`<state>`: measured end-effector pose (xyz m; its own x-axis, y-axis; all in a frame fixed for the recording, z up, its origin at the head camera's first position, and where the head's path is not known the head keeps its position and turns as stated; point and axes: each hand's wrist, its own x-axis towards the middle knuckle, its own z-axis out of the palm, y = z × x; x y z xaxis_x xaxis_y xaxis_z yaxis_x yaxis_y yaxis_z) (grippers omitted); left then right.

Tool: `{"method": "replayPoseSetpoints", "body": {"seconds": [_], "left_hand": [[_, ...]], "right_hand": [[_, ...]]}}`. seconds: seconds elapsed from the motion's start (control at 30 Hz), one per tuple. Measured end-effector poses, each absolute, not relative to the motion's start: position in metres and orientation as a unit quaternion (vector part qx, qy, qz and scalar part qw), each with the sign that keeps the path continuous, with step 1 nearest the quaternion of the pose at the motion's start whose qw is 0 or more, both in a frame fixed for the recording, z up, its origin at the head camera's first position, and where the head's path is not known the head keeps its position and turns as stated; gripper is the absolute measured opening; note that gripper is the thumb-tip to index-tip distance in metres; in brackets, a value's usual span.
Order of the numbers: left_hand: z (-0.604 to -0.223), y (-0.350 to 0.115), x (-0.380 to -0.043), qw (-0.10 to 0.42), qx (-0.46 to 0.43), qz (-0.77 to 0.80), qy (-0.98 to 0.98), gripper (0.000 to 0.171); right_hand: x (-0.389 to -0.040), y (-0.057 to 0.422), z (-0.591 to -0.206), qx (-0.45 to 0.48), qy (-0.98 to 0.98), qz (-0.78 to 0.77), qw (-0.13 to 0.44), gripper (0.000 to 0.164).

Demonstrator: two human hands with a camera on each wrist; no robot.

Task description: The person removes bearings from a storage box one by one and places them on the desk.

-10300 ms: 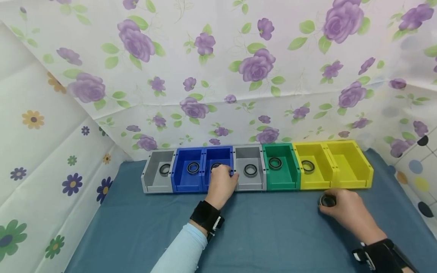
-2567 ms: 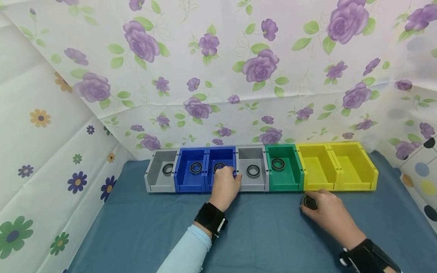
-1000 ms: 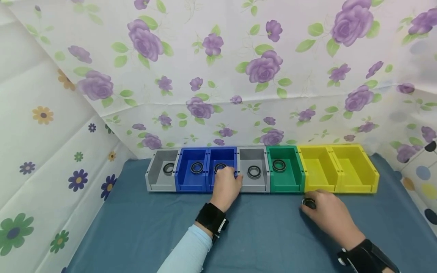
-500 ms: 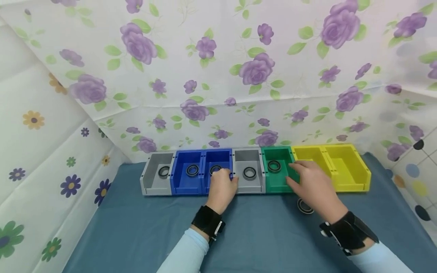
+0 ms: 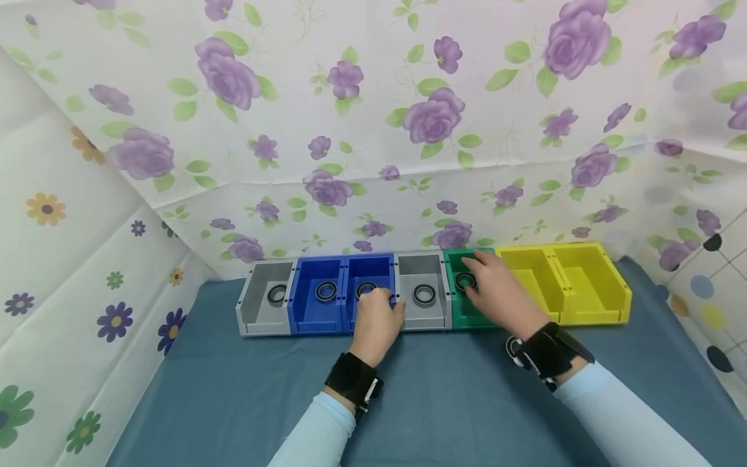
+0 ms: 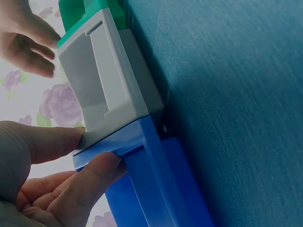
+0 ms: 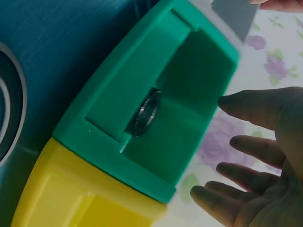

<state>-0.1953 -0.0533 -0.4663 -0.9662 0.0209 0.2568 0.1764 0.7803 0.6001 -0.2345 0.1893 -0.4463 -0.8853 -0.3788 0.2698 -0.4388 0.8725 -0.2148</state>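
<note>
Over the green bin (image 5: 474, 318), my right hand (image 5: 506, 295) hovers with fingers spread and holds nothing. A black-and-silver ring bearing (image 5: 458, 283) lies in that bin below the fingers; in the right wrist view it appears edge-on. Another bearing (image 7: 14, 94) lies on the cloth in front of the bins, partly hidden by the right wrist strap in the head view. My left hand (image 5: 375, 324) pinches the adjoining front walls of a blue bin (image 6: 135, 142) and the middle grey bin (image 6: 128, 90), thumb on one side and finger on the other.
Bearings also sit in the left grey bin (image 5: 251, 318), the left blue bin (image 5: 315, 322), the right blue bin and the middle grey bin. Two yellow bins (image 5: 595, 316) end the row at right. Blue cloth (image 5: 443, 402) covers the table; a flowered sheet (image 5: 373, 130) hangs behind.
A bearing has gone from the left yellow bin to the cloth, where my right hand let it go. That hand then moved left and forward over the green bin. My left hand stays put.
</note>
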Motion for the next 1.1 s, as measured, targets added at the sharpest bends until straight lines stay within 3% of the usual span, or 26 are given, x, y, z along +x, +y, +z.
{"method": "replayPoseSetpoints", "body": {"seconds": [0.23,0.5,0.73,1.1], "left_hand": [[-0.467,-0.055,-0.195,0.122,-0.055,-0.328,-0.935,0.031],[-0.467,-0.054,-0.196,0.124,-0.056,-0.327,-0.935,0.032],[-0.466,-0.053,-0.194,0.112,-0.048,-0.329,-0.937,0.032],[-0.465,-0.054,-0.196,0.112,-0.051,-0.330,-0.936,0.033]], "right_hand": [[-0.250,0.185,-0.461,0.212,-0.966,0.137,0.049,0.058],[-0.257,0.181,-0.470,0.207,-0.969,0.127,0.037,0.057],[-0.260,0.176,-0.478,0.189,-0.976,0.106,-0.007,0.059],[-0.259,0.170,-0.481,0.191,-0.977,0.085,-0.035,0.043]]}}
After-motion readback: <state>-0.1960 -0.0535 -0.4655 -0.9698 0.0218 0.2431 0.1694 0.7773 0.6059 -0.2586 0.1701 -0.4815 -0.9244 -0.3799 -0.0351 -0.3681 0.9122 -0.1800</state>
